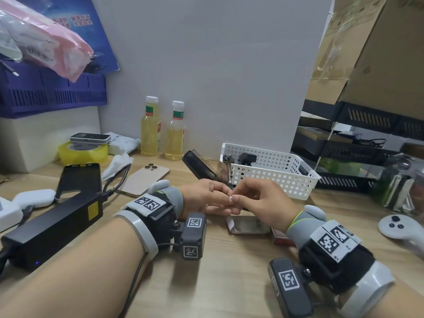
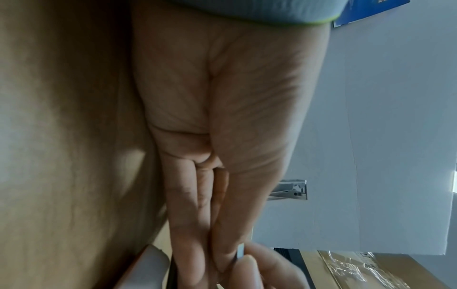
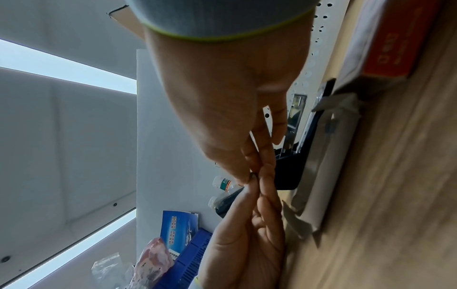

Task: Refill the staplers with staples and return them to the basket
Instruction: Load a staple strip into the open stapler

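The right hand [image 1: 259, 203] pinches a small silvery strip of staples [image 1: 231, 198] against the left hand's [image 1: 204, 198] fingertips, above the opened black stapler [image 1: 199, 166] lying beside the white perforated plastic basket [image 1: 275, 177].

Black stapler [image 1: 202, 167] lay open on desk, lid tilted up, left of white perforated basket [image 1: 270, 171]; staple strip [image 1: 230, 198] pinched above.

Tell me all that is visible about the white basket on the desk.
The white basket is a rectangular tray that looks like plastic, its walls full of round holes and its rim flaring outward. It stands upright on the wooden desk, near the grey partition and just beyond the two hands. A black stapler shows inside, at its left end. No hand touches it.
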Tool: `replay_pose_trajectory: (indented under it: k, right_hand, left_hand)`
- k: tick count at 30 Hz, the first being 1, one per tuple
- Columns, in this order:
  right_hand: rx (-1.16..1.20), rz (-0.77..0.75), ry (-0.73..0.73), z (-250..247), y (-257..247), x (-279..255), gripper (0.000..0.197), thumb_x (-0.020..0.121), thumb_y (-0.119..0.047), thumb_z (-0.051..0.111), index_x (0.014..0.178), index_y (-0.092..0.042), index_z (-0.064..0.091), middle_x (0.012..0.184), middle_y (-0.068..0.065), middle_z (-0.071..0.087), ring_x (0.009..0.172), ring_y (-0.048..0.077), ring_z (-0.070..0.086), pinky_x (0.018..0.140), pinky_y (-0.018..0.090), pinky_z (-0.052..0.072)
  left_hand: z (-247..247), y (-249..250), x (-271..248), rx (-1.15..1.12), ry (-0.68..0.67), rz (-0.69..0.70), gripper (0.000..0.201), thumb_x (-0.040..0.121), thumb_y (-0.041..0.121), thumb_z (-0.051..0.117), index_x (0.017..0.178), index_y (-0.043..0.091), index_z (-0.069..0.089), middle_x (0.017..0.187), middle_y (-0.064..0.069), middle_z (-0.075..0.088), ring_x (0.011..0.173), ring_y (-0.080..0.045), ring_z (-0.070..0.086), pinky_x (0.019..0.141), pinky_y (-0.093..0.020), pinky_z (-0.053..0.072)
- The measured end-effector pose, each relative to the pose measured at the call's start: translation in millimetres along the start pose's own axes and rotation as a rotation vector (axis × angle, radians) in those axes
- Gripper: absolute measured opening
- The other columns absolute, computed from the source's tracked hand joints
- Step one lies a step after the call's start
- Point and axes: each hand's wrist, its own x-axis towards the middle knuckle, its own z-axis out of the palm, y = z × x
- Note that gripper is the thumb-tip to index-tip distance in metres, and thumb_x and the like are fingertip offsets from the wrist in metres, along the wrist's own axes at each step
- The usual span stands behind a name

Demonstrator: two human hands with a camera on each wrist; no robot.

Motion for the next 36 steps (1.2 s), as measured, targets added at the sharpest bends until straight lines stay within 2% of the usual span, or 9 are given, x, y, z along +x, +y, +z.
replay_pose_trajectory:
  k: [3, 5, 10, 12, 17, 20, 24, 29, 36]
  right_hand:
    - [-0.011, -0.003, -0.023, -2, 2, 0, 0.005, 0.082, -0.020, 0.078, 0.082, -0.021, 0.073, 0.076, -0.001, 0.075, 0.073, 0.011, 0.071, 0.076, 0.030, 0.057]
    - [-0.001, -0.003, -0.022, -3, 3, 0, 0.006, 0.082, -0.019, 0.078, 0.083, -0.022, 0.073, 0.078, -0.001, 0.075, 0.078, 0.012, 0.071, 0.077, 0.028, 0.057]
    - [-0.063, 0.060, 0.239, -12, 20, 12, 0.008, 0.085, -0.014, 0.074, 0.090, -0.020, 0.075, 0.083, -0.008, 0.074, 0.080, 0.008, 0.068, 0.075, 0.022, 0.053]
    - [-0.122, 0.095, 0.274, -15, 29, 18, 0.009, 0.085, -0.015, 0.074, 0.092, -0.020, 0.076, 0.084, -0.010, 0.074, 0.079, 0.006, 0.067, 0.075, 0.020, 0.050]
    - [-0.222, 0.142, 0.185, -10, 35, 29, 0.008, 0.083, -0.017, 0.075, 0.087, -0.024, 0.076, 0.081, -0.010, 0.073, 0.078, 0.010, 0.066, 0.072, 0.015, 0.048]
    - [-0.330, 0.170, 0.110, -7, 35, 32, 0.006, 0.082, -0.022, 0.075, 0.085, -0.028, 0.075, 0.076, -0.015, 0.069, 0.073, 0.007, 0.061, 0.069, 0.017, 0.043]
    - [-0.378, 0.175, 0.056, -7, 34, 32, 0.006, 0.083, -0.023, 0.073, 0.086, -0.028, 0.075, 0.078, -0.015, 0.069, 0.074, 0.004, 0.059, 0.064, 0.007, 0.037]
    - [-0.357, 0.182, 0.053, -8, 35, 32, 0.006, 0.084, -0.023, 0.073, 0.086, -0.028, 0.075, 0.077, -0.018, 0.068, 0.073, -0.005, 0.056, 0.063, 0.004, 0.035]
    - [-0.334, 0.192, 0.047, -9, 38, 29, 0.009, 0.080, -0.025, 0.076, 0.080, -0.033, 0.073, 0.082, -0.012, 0.073, 0.076, 0.004, 0.062, 0.071, 0.021, 0.044]
  left_hand:
    - [-2, 0, 0, -0.013, -0.008, -0.001, 0.010, 0.093, -0.006, 0.056, 0.102, -0.001, 0.057, 0.097, -0.022, 0.072, 0.089, -0.026, 0.075, 0.069, -0.022, 0.060]
    - [-3, 1, 0, -0.046, -0.005, -0.005, 0.009, 0.093, -0.007, 0.056, 0.098, -0.001, 0.059, 0.096, -0.023, 0.072, 0.089, -0.028, 0.075, 0.067, -0.022, 0.060]
    - [-2, 3, -1, -0.054, 0.058, -0.008, 0.009, 0.094, 0.000, 0.058, 0.087, 0.000, 0.064, 0.087, -0.022, 0.073, 0.075, -0.022, 0.075, 0.061, -0.023, 0.060]
    - [-3, 3, 0, -0.077, 0.073, -0.014, 0.011, 0.094, 0.002, 0.058, 0.085, 0.002, 0.065, 0.084, -0.021, 0.073, 0.069, -0.020, 0.073, 0.059, -0.022, 0.060]
    - [-5, 2, 2, -0.087, 0.072, -0.022, 0.013, 0.094, 0.004, 0.058, 0.083, 0.004, 0.066, 0.081, -0.017, 0.073, 0.065, -0.017, 0.071, 0.060, -0.020, 0.059]
    - [-6, 2, 3, -0.096, 0.069, -0.024, 0.014, 0.095, 0.002, 0.056, 0.086, 0.002, 0.066, 0.082, -0.016, 0.072, 0.066, -0.016, 0.071, 0.063, -0.021, 0.058]
    - [-7, 1, 4, -0.121, 0.064, -0.015, 0.014, 0.095, 0.000, 0.055, 0.089, 0.000, 0.067, 0.085, -0.017, 0.071, 0.068, -0.017, 0.070, 0.065, -0.022, 0.058]
    - [-7, 2, 4, -0.140, 0.059, -0.014, 0.015, 0.094, 0.000, 0.056, 0.089, 0.001, 0.070, 0.087, -0.018, 0.070, 0.070, -0.020, 0.070, 0.065, -0.023, 0.060]
    - [-8, 2, 4, -0.140, 0.050, -0.023, 0.020, 0.094, 0.000, 0.055, 0.086, 0.003, 0.073, 0.087, -0.017, 0.070, 0.071, -0.019, 0.070, 0.066, -0.024, 0.059]
